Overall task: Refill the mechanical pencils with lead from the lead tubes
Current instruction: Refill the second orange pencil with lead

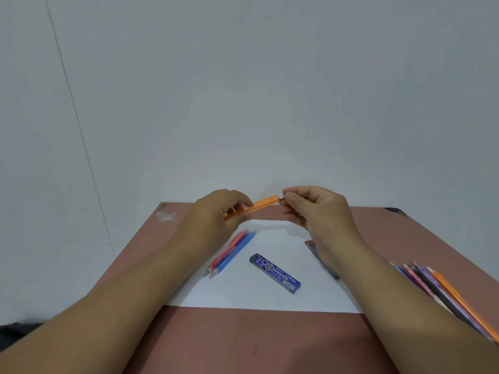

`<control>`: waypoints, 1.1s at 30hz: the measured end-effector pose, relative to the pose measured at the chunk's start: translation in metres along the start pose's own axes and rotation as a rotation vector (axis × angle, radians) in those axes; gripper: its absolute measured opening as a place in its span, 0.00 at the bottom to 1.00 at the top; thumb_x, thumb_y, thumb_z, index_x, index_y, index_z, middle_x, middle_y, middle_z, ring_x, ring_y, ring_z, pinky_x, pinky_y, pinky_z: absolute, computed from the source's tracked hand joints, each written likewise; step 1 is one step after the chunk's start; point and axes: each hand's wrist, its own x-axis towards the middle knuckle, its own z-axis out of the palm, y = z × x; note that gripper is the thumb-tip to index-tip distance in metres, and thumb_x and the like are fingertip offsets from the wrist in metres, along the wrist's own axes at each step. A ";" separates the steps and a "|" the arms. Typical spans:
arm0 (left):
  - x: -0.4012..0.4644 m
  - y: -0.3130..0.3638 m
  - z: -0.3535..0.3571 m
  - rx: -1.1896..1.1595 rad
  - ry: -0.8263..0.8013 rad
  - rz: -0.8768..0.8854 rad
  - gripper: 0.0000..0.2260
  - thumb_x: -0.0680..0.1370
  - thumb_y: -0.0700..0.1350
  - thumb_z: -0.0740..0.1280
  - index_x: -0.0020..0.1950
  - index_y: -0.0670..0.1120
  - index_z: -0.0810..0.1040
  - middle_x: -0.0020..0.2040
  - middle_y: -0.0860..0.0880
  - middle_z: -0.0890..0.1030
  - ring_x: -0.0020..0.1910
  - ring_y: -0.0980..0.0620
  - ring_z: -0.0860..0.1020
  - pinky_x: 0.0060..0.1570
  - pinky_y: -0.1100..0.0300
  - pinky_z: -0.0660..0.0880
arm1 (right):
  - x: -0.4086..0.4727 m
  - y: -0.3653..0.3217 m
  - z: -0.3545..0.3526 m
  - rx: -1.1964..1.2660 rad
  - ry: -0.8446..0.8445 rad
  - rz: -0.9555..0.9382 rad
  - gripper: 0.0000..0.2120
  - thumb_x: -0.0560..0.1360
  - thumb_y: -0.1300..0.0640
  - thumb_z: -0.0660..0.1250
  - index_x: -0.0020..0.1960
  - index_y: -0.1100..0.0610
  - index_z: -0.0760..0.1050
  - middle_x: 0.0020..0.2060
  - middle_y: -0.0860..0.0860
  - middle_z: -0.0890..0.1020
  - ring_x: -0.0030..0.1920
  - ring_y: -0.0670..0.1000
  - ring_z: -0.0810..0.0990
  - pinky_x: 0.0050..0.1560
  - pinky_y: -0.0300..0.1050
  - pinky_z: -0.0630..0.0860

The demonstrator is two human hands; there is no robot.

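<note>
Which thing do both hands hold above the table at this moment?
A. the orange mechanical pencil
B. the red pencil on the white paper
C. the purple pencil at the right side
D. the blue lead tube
A: the left hand grips the barrel of the orange mechanical pencil, and the right hand pinches its cap end, while the blue lead tube lies untouched on the white paper.

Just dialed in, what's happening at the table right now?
A person holds an orange mechanical pencil above the table: the left hand grips the barrel while the right hand pinches its cap end. A blue lead tube lies on the white paper, beside a few red and blue pencils. More pencils wait at the right edge, partly behind the right arm.
</note>
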 end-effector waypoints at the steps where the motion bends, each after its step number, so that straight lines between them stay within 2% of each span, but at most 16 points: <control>1: 0.000 0.000 0.000 0.001 0.000 -0.002 0.09 0.78 0.47 0.72 0.51 0.62 0.79 0.44 0.59 0.80 0.45 0.59 0.77 0.44 0.60 0.78 | 0.000 0.000 0.000 -0.001 -0.001 0.001 0.04 0.78 0.66 0.71 0.50 0.60 0.84 0.40 0.56 0.87 0.41 0.50 0.85 0.49 0.44 0.84; 8: 0.000 0.002 0.000 0.025 0.021 0.006 0.07 0.78 0.48 0.73 0.52 0.59 0.80 0.44 0.58 0.79 0.44 0.59 0.77 0.44 0.59 0.78 | 0.001 0.003 0.000 -0.026 -0.016 0.011 0.04 0.76 0.65 0.73 0.48 0.58 0.85 0.40 0.56 0.87 0.40 0.51 0.84 0.51 0.47 0.84; 12: 0.000 0.002 0.001 0.019 0.054 0.013 0.06 0.77 0.47 0.73 0.51 0.57 0.81 0.44 0.58 0.79 0.44 0.58 0.76 0.43 0.59 0.77 | -0.002 0.004 0.001 -0.003 -0.023 0.031 0.04 0.77 0.63 0.73 0.50 0.60 0.85 0.41 0.57 0.87 0.39 0.50 0.83 0.47 0.42 0.84; 18: -0.001 0.010 0.001 0.019 0.054 0.002 0.06 0.77 0.48 0.74 0.49 0.58 0.80 0.43 0.57 0.78 0.45 0.58 0.75 0.42 0.58 0.76 | -0.003 0.005 0.001 0.069 -0.040 0.098 0.05 0.78 0.60 0.72 0.51 0.59 0.85 0.44 0.57 0.87 0.41 0.50 0.84 0.43 0.41 0.82; 24: -0.001 0.020 -0.001 0.010 0.044 -0.035 0.08 0.75 0.52 0.75 0.48 0.59 0.77 0.43 0.59 0.77 0.44 0.59 0.76 0.42 0.59 0.78 | -0.005 0.004 0.006 0.178 -0.115 0.170 0.07 0.78 0.56 0.72 0.54 0.57 0.84 0.43 0.53 0.87 0.43 0.49 0.85 0.46 0.45 0.81; 28: -0.003 0.031 0.002 -0.020 0.048 -0.015 0.11 0.74 0.56 0.74 0.49 0.59 0.74 0.42 0.60 0.76 0.43 0.59 0.76 0.40 0.63 0.77 | -0.008 0.004 0.014 0.244 -0.206 0.195 0.09 0.81 0.52 0.66 0.53 0.56 0.82 0.50 0.53 0.87 0.50 0.51 0.85 0.51 0.49 0.79; 31: -0.006 0.040 0.001 -0.201 0.056 -0.065 0.12 0.72 0.56 0.76 0.50 0.58 0.76 0.42 0.58 0.80 0.43 0.58 0.78 0.40 0.63 0.78 | -0.008 0.000 0.015 0.436 -0.157 0.208 0.09 0.84 0.51 0.61 0.53 0.55 0.77 0.49 0.53 0.87 0.47 0.52 0.86 0.51 0.53 0.78; 33: -0.008 0.045 -0.001 -0.384 0.010 -0.130 0.12 0.74 0.60 0.73 0.51 0.56 0.78 0.43 0.58 0.81 0.41 0.57 0.79 0.43 0.57 0.80 | -0.005 -0.004 0.012 0.583 -0.121 0.247 0.10 0.84 0.50 0.60 0.49 0.53 0.75 0.42 0.52 0.84 0.43 0.53 0.85 0.49 0.55 0.79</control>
